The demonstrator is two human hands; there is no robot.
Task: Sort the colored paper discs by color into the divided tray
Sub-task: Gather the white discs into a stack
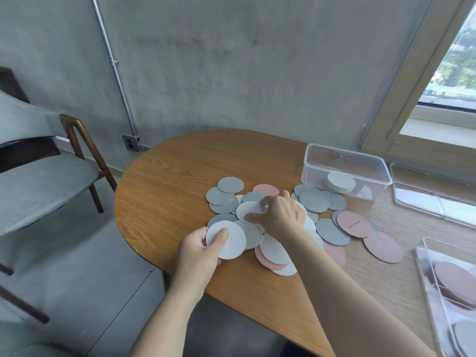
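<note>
Grey, white and pink paper discs lie in a loose pile (280, 217) on the wooden table (185, 176). My left hand (199, 253) grips a white disc (228, 239) at the pile's near left, thumb on top. My right hand (280, 215) pinches another white disc (248, 211) in the middle of the pile. A clear divided tray (425, 276) at the lower right holds pink discs and a grey one in separate compartments. A clear tub (345, 171) at the back right holds a stack of white discs (340, 181).
A clear lid (432, 199) lies right of the tub. A chair (46, 176) with grey cushions stands left of the table. The concrete wall and a window frame lie behind. Bare wood shows at the table's far left and near edge.
</note>
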